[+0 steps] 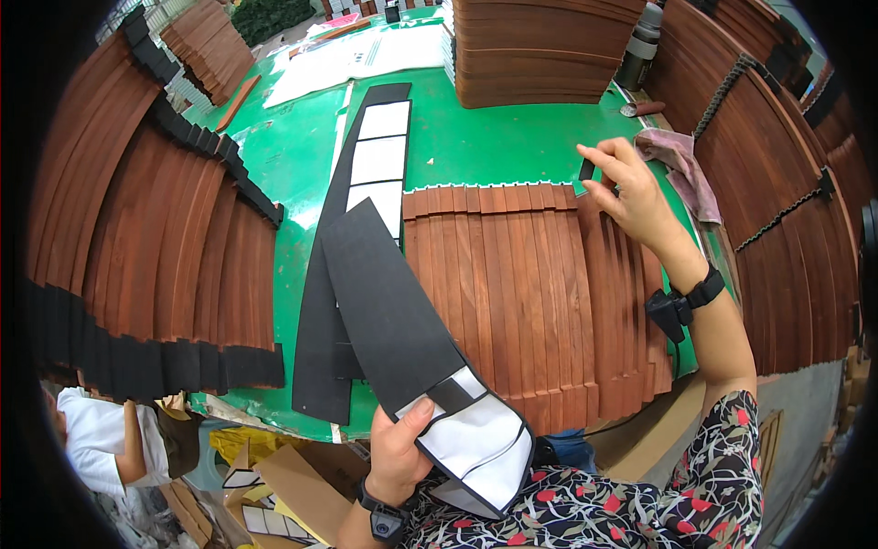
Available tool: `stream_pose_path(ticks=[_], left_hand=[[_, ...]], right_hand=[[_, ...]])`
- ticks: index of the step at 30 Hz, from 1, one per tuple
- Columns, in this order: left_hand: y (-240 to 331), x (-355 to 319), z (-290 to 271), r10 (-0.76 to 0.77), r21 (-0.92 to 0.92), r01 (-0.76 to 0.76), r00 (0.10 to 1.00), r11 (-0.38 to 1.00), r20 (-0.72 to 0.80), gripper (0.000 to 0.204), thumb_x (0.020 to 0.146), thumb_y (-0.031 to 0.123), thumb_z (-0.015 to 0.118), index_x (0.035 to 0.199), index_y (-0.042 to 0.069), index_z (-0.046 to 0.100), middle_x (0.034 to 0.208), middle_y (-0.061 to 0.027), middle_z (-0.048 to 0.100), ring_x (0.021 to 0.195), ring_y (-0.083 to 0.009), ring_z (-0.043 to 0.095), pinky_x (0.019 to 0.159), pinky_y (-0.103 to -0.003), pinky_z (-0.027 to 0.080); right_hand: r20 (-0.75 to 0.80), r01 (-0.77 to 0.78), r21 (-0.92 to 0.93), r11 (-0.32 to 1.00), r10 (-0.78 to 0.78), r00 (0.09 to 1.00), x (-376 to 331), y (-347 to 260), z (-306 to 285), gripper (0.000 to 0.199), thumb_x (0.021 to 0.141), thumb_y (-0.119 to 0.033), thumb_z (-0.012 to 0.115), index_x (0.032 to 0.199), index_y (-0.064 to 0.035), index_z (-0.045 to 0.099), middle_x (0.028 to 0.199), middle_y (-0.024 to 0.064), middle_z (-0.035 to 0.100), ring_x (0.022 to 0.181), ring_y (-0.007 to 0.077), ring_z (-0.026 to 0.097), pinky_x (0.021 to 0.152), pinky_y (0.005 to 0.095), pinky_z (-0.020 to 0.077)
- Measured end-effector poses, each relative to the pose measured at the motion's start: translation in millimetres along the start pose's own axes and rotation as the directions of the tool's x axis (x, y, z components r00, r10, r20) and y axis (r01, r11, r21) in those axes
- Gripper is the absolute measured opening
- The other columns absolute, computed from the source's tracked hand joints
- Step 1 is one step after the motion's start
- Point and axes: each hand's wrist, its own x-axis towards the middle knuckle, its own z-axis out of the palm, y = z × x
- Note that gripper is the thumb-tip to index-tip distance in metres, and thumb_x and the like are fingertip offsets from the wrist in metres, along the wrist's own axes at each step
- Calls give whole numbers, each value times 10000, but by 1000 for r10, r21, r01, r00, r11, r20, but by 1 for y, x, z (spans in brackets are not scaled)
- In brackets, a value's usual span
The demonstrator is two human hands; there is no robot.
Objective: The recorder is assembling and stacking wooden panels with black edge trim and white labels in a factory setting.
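Observation:
My left hand [399,450] grips a long black foam sheet [391,306] near its lower end, thumb on top. White backing-paper patches [476,439] show on that end, which curls toward my body; one dark gap lies between them. Raised over the far right corner of the wooden slats [494,293], my right hand [629,190] pinches a small black piece [587,169] between thumb and fingers. The slats lie side by side in a row on the green table. Beneath the held sheet, other black strips [320,320] with white patches lie lengthwise.
Stacked brown slats with black ends [165,247] fill the left side. A tall slat pile [549,50] stands at the back, more [777,201] at right. A flask [640,46] and pink cloth [681,169] sit right. Below left are a cardboard box [297,494] and another person [101,439].

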Motion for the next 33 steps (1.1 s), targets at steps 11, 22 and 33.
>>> stream_pose_path(ticks=[11,22,33], left_hand=[[-2,0,-4,2,-21,-2,1000,1000,17,385,915,85,592,1267,-43,505,1188,-159,626,1064,-262,632,926,-390,509],[-2,-1,-3,12,0,-12,1000,1000,15,377,915,82,573,1263,-47,508,1181,-161,629,1052,-261,635,915,-383,511],[-2,-1,-4,-4,0,4,1000,1000,15,378,911,84,578,1260,-44,511,1175,-159,633,1047,-261,637,912,-384,511]], right_hand=[[137,-88,204,975,61,989,-4,-5,3,547,845,26,602,1377,-38,493,1007,114,606,847,209,609,758,321,507],[165,-219,332,918,172,971,-6,-9,3,348,810,36,662,1149,-9,594,971,73,621,766,152,610,690,265,510],[129,-231,322,918,199,971,-9,-3,7,314,792,-43,729,1100,-31,672,1062,80,596,931,192,584,799,304,501]])
